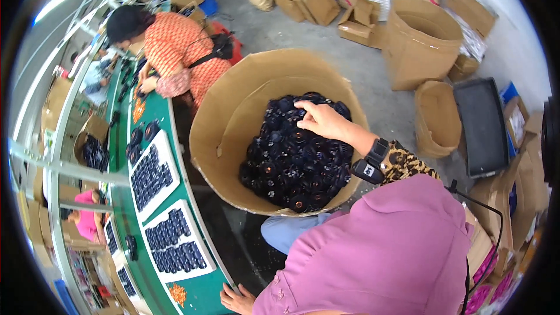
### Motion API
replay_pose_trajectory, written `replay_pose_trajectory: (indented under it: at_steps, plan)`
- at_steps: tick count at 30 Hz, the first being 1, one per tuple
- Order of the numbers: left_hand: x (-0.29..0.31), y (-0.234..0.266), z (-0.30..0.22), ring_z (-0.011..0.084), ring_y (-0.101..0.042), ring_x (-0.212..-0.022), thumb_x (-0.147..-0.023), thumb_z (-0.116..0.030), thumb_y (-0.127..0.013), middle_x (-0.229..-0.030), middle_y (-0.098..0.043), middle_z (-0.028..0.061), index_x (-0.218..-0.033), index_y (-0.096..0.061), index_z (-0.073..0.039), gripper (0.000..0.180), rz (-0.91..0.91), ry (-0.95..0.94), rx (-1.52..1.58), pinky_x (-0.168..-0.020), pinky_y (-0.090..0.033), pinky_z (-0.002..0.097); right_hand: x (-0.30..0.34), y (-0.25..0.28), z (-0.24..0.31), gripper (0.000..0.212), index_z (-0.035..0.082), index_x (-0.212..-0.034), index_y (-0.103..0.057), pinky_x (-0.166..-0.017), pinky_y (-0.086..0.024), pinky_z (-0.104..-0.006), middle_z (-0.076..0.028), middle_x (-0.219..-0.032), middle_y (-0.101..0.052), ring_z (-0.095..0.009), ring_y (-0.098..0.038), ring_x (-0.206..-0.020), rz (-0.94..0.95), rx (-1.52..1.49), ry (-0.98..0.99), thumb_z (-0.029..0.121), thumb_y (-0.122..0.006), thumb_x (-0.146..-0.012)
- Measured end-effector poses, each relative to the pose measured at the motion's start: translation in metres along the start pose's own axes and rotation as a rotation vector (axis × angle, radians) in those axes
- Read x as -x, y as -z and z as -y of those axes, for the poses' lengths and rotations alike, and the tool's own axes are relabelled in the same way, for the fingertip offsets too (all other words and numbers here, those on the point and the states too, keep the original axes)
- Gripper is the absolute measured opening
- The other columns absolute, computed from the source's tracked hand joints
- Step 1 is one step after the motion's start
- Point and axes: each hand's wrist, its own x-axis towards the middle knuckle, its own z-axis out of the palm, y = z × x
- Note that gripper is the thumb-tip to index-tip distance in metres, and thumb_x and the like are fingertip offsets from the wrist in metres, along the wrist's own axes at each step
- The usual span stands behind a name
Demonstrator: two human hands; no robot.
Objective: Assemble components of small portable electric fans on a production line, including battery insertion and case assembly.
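My right hand (328,121) reaches over a heap of small round black parts (297,157), some showing copper-coloured rings. Thumb and forefinger are apart at the top of the heap, with nothing visible between them. The parts lie inside a large rounded cardboard box (219,122) in front of me. At the lower edge, my left hand (238,300) rests with its fingers apart on the rim of the green workbench (204,283). Near it stands a white tray (201,254) with rows of black parts, beside a small pile of orange pieces (177,294).
Another white tray (173,169) of black parts lies farther along the bench. A co-worker in an orange patterned top (178,46) works at its far end. To the right are a cardboard drum (417,46), a smaller carton (437,119) and a black plastic tray (483,128).
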Motion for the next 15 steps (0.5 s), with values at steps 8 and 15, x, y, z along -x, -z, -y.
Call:
replay_pose_trajectory:
  at_steps: [8,15]
  plan:
    - [0.007,-0.018,0.016,0.0372,-0.054,-0.098,-0.075,-0.037,-0.075,-0.113,-0.057,0.0164,-0.118,-0.061,-0.015,0.05,-0.079,-0.054,-0.067,-0.084,-0.046,0.0486,0.012,0.093,-0.051,0.082,0.005,-0.148,-0.011,-0.064,-0.053,-0.0315,-0.012,-0.081,-0.068,-0.018,-0.066,-0.063,-0.309,-0.144,-0.299,0.024,-0.064,-0.089]
    - [0.006,-0.028,0.018,0.0325,-0.056,-0.099,-0.084,-0.041,-0.065,-0.113,-0.058,0.0129,-0.119,-0.061,-0.018,0.043,-0.191,-0.091,-0.104,-0.076,-0.05,0.0442,0.015,0.268,-0.193,0.078,-0.001,-0.144,-0.019,-0.046,-0.05,-0.0334,-0.015,-0.082,-0.067,-0.02,-0.064,-0.053,-0.772,-0.019,-0.687,0.028,-0.063,-0.087]
